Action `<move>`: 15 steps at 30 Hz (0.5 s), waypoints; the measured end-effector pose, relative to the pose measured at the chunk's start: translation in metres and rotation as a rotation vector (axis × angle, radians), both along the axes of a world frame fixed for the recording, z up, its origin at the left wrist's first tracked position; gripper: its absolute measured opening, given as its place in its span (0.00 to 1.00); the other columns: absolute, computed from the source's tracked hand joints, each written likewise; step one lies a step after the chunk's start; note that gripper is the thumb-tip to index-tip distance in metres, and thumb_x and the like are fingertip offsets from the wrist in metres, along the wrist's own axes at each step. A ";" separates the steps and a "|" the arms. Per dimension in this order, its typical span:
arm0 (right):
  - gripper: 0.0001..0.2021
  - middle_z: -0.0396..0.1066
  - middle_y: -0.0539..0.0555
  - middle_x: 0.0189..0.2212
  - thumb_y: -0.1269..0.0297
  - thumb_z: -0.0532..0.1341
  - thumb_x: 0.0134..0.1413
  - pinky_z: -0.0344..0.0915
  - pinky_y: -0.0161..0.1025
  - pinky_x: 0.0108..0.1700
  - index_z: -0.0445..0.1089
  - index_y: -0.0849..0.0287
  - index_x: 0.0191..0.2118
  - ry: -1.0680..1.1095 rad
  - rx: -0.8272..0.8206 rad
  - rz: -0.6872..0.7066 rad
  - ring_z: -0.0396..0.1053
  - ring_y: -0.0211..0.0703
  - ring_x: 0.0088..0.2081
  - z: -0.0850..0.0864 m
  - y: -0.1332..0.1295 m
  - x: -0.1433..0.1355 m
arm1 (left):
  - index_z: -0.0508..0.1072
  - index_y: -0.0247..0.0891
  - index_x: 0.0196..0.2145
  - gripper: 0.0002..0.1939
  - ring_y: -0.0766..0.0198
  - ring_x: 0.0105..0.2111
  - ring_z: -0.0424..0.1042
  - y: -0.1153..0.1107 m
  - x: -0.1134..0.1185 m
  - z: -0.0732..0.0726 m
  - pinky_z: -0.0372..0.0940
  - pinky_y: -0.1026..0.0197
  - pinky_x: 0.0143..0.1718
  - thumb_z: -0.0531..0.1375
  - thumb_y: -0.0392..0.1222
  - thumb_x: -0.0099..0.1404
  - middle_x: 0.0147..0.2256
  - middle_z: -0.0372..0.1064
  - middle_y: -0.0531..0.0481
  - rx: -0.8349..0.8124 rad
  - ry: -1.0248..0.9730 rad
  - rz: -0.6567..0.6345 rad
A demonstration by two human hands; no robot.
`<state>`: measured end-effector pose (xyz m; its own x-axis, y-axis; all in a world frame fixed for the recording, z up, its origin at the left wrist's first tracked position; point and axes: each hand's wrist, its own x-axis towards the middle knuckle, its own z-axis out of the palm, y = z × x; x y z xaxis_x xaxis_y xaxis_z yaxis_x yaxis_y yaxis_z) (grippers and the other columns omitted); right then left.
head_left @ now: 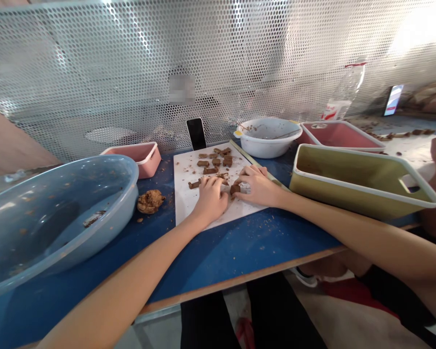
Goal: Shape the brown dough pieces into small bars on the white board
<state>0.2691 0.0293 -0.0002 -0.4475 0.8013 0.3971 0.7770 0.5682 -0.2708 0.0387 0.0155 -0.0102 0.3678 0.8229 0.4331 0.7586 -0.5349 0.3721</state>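
A white board lies on the blue table, with several small brown clay-like pieces on its upper half. My left hand rests over the middle of the board, fingers curled down; what is under its fingertips is hidden. My right hand is to its right, thumb and fingers bent around a small brown block on the board. A rough brown lump sits left of the board.
A large blue basin stands at the left, near a pink basket. Behind are a phone and a white basin. A green basket, red basket and bottle stand right. Another person's arm shows at the right edge.
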 end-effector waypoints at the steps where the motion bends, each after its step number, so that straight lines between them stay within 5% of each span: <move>1: 0.16 0.75 0.60 0.49 0.46 0.72 0.63 0.63 0.67 0.61 0.85 0.51 0.46 0.000 -0.001 -0.002 0.69 0.65 0.57 0.001 -0.001 0.000 | 0.76 0.38 0.54 0.16 0.41 0.62 0.65 0.000 0.000 0.000 0.64 0.38 0.68 0.57 0.31 0.71 0.56 0.75 0.39 0.000 0.000 0.000; 15: 0.16 0.76 0.60 0.49 0.45 0.73 0.64 0.63 0.67 0.62 0.84 0.50 0.48 0.022 0.001 0.005 0.70 0.66 0.58 0.001 -0.001 0.001 | 0.76 0.40 0.54 0.17 0.42 0.62 0.65 0.001 0.000 -0.001 0.65 0.39 0.68 0.58 0.30 0.72 0.56 0.75 0.40 -0.002 -0.004 0.010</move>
